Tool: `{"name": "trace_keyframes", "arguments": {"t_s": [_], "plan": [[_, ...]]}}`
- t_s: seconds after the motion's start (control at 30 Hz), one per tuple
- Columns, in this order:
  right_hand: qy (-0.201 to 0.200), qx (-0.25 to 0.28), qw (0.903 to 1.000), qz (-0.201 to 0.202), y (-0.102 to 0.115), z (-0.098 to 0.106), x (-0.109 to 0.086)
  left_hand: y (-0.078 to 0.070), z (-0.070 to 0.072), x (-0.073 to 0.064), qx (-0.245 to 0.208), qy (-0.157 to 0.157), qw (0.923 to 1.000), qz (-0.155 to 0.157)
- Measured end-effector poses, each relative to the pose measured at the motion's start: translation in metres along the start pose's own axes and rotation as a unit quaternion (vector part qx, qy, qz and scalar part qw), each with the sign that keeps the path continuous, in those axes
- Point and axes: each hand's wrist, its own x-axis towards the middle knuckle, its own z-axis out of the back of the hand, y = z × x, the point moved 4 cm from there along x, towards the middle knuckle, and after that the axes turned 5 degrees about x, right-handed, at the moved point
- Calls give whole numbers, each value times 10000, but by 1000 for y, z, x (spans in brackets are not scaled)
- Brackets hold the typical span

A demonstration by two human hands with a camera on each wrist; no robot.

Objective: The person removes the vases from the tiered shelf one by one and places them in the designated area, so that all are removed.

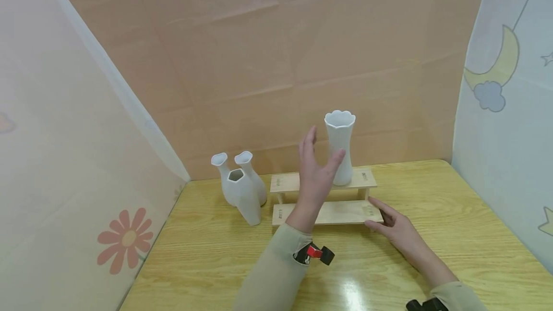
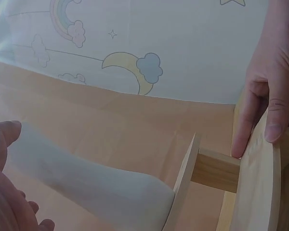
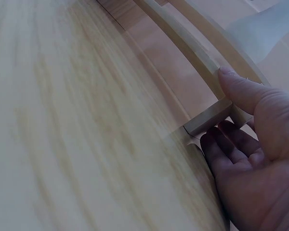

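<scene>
A tall white vase (image 1: 341, 138) with a scalloped rim stands upright on the upper board of a two-tier wooden stand (image 1: 337, 212). My left hand (image 1: 317, 176) is raised at the vase's left side, fingers extended upward and thumb spread across its front in the head view. From the left wrist, the thumb overlaps the upper part of the vase (image 2: 96, 187). At the stand's right end, my right hand (image 1: 399, 232) grips the lower board, with the thumb on its front edge. Its other fingers (image 3: 226, 149) curl in by the support beneath.
Left of the stand, three smaller white vases (image 1: 245, 200) are grouped close together on the wooden table (image 1: 207, 263). A peach cloth backdrop (image 1: 259, 61) rises behind the table. Printed panels border both sides, with a flower (image 1: 128, 239) on the left one and a moon (image 1: 503, 61) on the right.
</scene>
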Motion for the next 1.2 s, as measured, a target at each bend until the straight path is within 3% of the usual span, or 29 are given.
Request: {"name": "trace_keyframes", "arguments": {"t_s": [0.87,1.2], "plan": [[-57,-215,9998,-10,-1,1,3,21,-26,14,15,286,9981,540],[-77,-232,9997,-2,-2,2,4,23,-32,18,68,167,9977,657]]}}
